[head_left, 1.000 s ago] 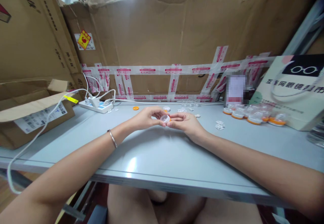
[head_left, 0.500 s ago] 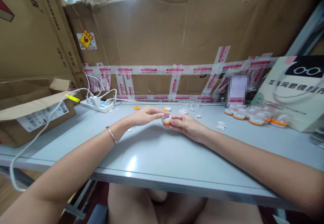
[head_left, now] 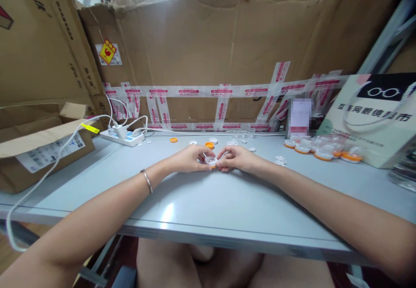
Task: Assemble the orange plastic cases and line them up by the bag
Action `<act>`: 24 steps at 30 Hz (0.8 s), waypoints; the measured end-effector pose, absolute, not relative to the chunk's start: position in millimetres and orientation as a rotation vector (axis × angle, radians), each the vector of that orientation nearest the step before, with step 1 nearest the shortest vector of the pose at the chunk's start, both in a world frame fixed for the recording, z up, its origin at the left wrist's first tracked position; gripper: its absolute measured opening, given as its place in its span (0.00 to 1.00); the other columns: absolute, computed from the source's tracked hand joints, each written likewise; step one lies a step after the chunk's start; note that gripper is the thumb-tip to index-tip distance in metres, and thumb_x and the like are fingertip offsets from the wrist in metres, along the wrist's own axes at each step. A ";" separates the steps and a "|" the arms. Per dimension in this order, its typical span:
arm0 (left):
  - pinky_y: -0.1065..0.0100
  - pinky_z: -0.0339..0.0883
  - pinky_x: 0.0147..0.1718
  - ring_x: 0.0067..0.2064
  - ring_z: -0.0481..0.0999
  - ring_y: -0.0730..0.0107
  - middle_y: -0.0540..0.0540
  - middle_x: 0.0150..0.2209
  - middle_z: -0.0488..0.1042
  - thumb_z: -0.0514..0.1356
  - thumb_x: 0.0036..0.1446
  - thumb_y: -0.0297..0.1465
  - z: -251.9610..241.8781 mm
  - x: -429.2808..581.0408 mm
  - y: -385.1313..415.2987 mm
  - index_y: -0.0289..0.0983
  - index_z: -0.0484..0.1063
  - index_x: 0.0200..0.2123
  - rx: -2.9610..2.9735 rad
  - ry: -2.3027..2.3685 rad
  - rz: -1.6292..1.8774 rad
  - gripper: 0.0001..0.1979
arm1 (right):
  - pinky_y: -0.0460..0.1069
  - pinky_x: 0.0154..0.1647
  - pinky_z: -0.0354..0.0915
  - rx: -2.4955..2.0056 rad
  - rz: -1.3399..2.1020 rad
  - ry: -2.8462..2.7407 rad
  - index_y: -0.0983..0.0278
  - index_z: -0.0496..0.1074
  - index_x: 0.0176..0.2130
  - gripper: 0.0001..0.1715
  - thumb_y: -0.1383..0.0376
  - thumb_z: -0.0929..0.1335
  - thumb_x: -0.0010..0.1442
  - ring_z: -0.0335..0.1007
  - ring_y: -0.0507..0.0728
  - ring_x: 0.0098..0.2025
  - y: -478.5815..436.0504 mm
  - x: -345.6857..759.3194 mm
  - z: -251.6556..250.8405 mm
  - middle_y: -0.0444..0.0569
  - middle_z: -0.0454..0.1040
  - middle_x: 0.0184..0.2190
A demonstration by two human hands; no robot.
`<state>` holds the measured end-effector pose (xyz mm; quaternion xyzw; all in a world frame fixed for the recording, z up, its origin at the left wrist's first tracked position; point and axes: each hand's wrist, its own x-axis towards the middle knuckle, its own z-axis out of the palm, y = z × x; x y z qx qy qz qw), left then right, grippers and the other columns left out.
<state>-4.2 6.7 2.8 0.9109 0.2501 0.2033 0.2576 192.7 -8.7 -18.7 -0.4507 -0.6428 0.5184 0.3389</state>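
My left hand and my right hand meet over the grey table, fingers pinched together. Between them is a small clear round container with an orange base, held by both sets of fingertips low on the tabletop. Just behind the hands lie an orange cap, a white cap and another white cap. A metal bracelet circles my left wrist.
A row of several finished clear containers with orange bases stands at the right, by a paper bag. A white power strip with cables and a cardboard box sit left. Taped cardboard walls the back. An orange ring and white bits lie scattered.
Both hands have lowered the little container toward the table and turned it. An orange cap and a white cap, hidden before, now show behind the hands.
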 end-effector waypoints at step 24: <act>0.70 0.62 0.36 0.37 0.69 0.69 0.45 0.39 0.71 0.62 0.44 0.38 -2.0 -5.3 6.5 0.36 0.68 0.42 2.300 0.878 0.339 0.21 | 0.46 0.27 0.61 -1.910 0.972 -1.910 0.65 0.69 0.24 0.11 0.69 0.72 0.34 0.65 0.51 0.24 16.5 324.0 16.1 0.43 0.69 0.21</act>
